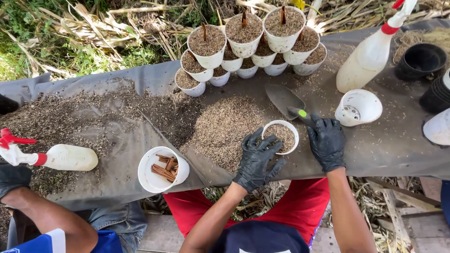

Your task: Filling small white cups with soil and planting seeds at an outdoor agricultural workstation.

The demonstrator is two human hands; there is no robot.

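My left hand, in a black glove, rests against the near side of a small white pot filled with brown husk mix, fingers spread on its rim. My right hand, also gloved, grips the handle of a grey trowel whose blade lies flat beyond the pot. A pile of the same husk mix spreads on the dark sheet just left of the pot.
Stacked filled white pots stand at the back. A white cup of bark sticks sits left. Spray bottles lie at left and right. An empty white pot, black pots. Another person's arm at lower left.
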